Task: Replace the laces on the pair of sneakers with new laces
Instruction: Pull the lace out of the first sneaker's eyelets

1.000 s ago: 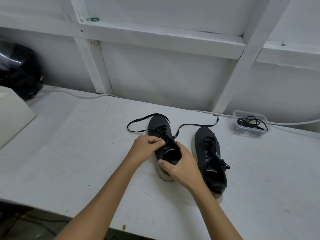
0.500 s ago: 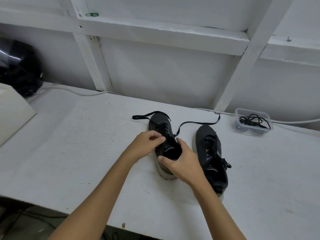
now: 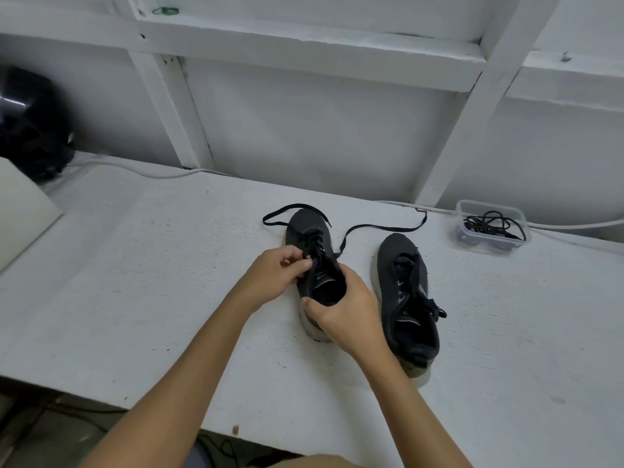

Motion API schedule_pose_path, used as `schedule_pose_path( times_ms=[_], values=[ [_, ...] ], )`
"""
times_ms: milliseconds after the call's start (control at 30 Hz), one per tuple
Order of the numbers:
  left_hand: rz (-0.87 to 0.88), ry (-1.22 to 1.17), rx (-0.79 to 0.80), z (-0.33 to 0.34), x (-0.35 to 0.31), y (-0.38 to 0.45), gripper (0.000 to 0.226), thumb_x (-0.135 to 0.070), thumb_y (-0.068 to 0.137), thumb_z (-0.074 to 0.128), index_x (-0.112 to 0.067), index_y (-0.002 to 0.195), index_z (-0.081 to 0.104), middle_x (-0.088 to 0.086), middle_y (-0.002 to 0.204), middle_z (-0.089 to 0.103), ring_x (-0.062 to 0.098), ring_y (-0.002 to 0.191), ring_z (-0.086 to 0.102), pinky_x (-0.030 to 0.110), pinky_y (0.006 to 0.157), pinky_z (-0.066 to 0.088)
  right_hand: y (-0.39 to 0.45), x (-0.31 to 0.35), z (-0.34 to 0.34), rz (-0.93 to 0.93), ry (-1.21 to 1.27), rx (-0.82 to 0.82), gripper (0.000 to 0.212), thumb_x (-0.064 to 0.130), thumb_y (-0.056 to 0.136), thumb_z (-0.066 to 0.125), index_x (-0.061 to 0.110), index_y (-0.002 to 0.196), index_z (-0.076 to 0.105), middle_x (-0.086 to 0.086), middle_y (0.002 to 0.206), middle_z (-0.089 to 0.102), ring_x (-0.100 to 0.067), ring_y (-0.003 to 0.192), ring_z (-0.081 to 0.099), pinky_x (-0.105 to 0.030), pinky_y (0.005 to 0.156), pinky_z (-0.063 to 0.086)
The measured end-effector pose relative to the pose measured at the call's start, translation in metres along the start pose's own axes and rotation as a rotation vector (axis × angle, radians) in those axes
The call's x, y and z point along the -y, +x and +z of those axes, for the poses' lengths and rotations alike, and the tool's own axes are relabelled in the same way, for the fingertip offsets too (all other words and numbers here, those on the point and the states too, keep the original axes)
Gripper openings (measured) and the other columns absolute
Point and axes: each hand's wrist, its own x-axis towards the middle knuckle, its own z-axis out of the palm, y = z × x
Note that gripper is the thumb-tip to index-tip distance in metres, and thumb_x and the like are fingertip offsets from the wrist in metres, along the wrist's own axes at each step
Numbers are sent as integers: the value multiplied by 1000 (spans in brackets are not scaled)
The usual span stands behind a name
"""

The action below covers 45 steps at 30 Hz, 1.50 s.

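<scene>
While both hands grip it, black sneaker (image 3: pixel 312 251), white-soled, its lace (image 3: pixel 381 228) half undone.

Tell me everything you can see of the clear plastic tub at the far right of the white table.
The clear plastic tub is a small, shallow rectangular container with rounded corners and no lid on it. It sits upright on the white table, close to the back wall, beyond and right of the right-hand black sneaker. A loose tangle of black laces lies inside, one strand hanging over the right rim. A white cable runs along the table just behind it. Neither hand touches it.
</scene>
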Motion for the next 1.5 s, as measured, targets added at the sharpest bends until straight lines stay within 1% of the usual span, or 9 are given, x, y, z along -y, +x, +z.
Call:
schedule_pose_path(
  times_ms=[133, 333, 533, 733, 933, 1100, 1167, 1300, 1500],
  values=[
    [-120, -259, -226, 3, -6, 9, 13, -20, 102, 54, -11, 100, 64, 8, 94, 68, 14, 79, 67, 36, 79, 61, 1, 2, 2, 16, -4, -9, 49, 36, 75, 82, 38, 114, 53, 24, 101, 61, 2, 98, 58, -12, 81, 44],
    [-64, -72, -17, 11, 4, -5, 19, -39, 95, 65, -22, 95, 73, 10, 97, 72, 15, 86, 65, 31, 76, 54, 1, 2, 2, 7, 19, -23, 52, 35, 76, 81, 38, 120, 54, 23, 105, 61, 1, 103, 58, -17, 87, 48],
    [-107, -322, -473, 0, -3, 3, 13, -34, 101, 56, -24, 99, 65, -6, 94, 66, 12, 92, 63, 30, 75, 51, 1, 3, 5, 24, 9, -57, 58, 38, 75, 81, 30, 127, 57, 18, 111, 64, -5, 106, 59, -25, 93, 50],
    [-72, -66, -13, 7, 0, -7, 18, -40, 93, 67, -25, 98, 75, -3, 98, 74, 10, 93, 66, 26, 74, 52, 1, 3, 6, 26, 10, -59, 47, 37, 76, 80, 36, 117, 55, 20, 106, 64, -3, 104, 60, -27, 92, 52],
    [-91, -304, -501, -1, 3, 4, 21, -36, 101, 57, -17, 100, 66, -1, 91, 67, 15, 91, 65, 31, 75, 55, 2, 0, 10, 51, 1, -77, 65, 45, 73, 79, 28, 131, 56, 16, 116, 65, -7, 110, 60, -33, 97, 52],
    [-74, -97, -24, 4, 10, -2, 17, -41, 96, 63, -27, 100, 72, -6, 101, 71, 12, 96, 64, 29, 77, 52, 1, 2, 9, 53, 14, -73, 53, 40, 75, 80, 32, 123, 57, 19, 109, 66, -2, 105, 60, -29, 94, 52],
    [-14, -95, -144, 9, 7, 0, 10, -35, 96, 65, -27, 96, 72, -6, 93, 72, 12, 87, 65, 29, 74, 52, 1, 3, 8, 52, 14, -76, 52, 39, 75, 80, 32, 122, 57, 19, 109, 65, -3, 105, 60, -29, 94, 52],
    [-85, -555, -553, -3, -3, 8, 16, -31, 103, 54, -18, 99, 63, -1, 91, 63, 9, 78, 62, 28, 69, 52, 0, 2, 8, 53, 6, -79, 59, 40, 75, 81, 28, 127, 58, 16, 113, 65, -6, 107, 60, -31, 95, 52],
    [-116, -196, 29, 6, 5, -4, 27, -43, 94, 65, -17, 93, 72, -2, 92, 71, 11, 86, 63, 29, 77, 51, 0, 2, 9, 53, 16, -75, 55, 40, 75, 80, 29, 124, 58, 18, 111, 65, -4, 107, 61, -31, 95, 53]
  ],
)
